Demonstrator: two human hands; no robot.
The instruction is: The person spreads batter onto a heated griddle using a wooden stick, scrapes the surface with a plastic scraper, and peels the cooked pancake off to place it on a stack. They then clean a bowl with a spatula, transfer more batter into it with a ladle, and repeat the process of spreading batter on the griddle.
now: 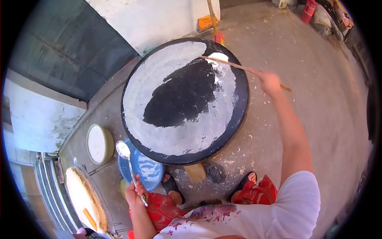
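Note:
A large round black griddle (241, 99) carries a wide ring of white batter (171, 139), with a dark bare patch in its middle. My right hand (266, 81) is closed on a long thin wooden stick (234, 64), whose far end lies over the batter near the griddle's upper right edge. Beside that end sits a thick white blob of batter (218, 57). My left hand (136, 192), low and to the left, grips the handle of a metal ladle (123, 149). The ladle's bowl is coated white and hangs over the rim of a blue basin (149, 167).
Left of the basin stands a bucket of white batter (97, 143). A stack of thin round pancakes (85, 195) lies at the lower left. Under the griddle's near edge are a cardboard piece (195, 173) and a dark mesh ball (215, 173). A red cylinder (308, 11) stands far right.

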